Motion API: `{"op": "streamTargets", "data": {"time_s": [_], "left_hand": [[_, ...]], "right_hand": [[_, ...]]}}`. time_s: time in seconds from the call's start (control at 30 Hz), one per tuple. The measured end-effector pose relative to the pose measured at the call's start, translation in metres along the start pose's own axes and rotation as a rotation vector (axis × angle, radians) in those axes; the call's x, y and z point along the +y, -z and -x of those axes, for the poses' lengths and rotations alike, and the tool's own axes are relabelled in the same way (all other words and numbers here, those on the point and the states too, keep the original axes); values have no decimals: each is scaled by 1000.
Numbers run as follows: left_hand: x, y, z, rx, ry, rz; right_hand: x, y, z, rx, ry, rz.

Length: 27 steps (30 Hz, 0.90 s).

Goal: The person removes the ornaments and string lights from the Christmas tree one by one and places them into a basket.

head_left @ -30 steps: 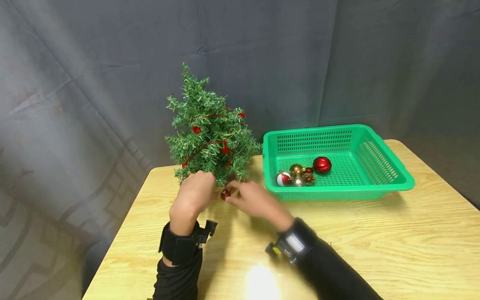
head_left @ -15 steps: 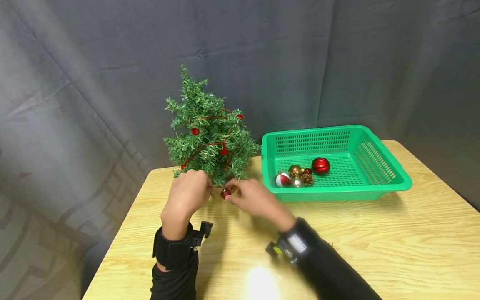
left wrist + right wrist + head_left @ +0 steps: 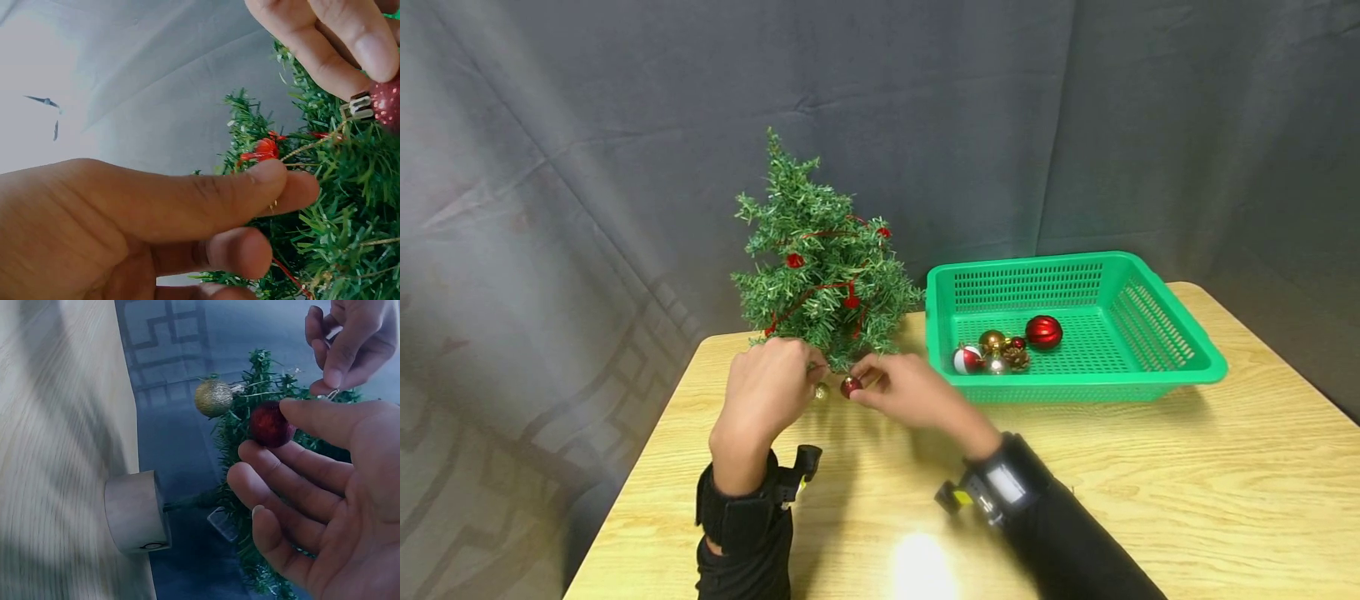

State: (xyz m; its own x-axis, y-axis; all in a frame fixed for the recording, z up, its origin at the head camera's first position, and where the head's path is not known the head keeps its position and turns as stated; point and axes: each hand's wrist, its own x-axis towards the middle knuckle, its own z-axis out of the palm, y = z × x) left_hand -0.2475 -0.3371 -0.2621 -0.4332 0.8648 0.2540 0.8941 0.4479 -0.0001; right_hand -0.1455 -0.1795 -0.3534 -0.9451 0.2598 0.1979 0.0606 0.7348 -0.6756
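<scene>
In front of a small artificial Christmas tree [image 3: 816, 242], my right hand [image 3: 910, 392] holds a dark red glitter bauble [image 3: 272, 425] between thumb and fingertips. A gold cord [image 3: 307, 150] runs from the bauble's metal cap to my left hand [image 3: 763, 387], whose thumb and forefinger pinch the loop. Both hands are low at the lowest branches. Beside the red bauble, a gold glitter bauble [image 3: 213, 398] hangs on the tree. Small red ornaments [image 3: 852, 301] and a thin red garland sit higher among the branches.
A green plastic basket [image 3: 1075, 379] stands right of the tree, with several baubles, including a large red one [image 3: 1043, 332], and a pine cone [image 3: 1017, 357] inside. The tree's round base [image 3: 136, 511] rests on the wooden table [image 3: 1075, 475]. Grey cloth [image 3: 925, 108] hangs behind.
My left hand has drawn a little to the left, away from the right hand, and the gold bauble has come into view beside it. The right hand keeps its hold on the red bauble.
</scene>
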Motion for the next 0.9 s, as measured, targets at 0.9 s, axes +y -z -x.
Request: {"op": "streamTargets", "data": {"time_s": [0.9], "left_hand": [[7,7,14,110,-205,56]], "right_hand": [[-1,9,6,-142,67,-110]]}}
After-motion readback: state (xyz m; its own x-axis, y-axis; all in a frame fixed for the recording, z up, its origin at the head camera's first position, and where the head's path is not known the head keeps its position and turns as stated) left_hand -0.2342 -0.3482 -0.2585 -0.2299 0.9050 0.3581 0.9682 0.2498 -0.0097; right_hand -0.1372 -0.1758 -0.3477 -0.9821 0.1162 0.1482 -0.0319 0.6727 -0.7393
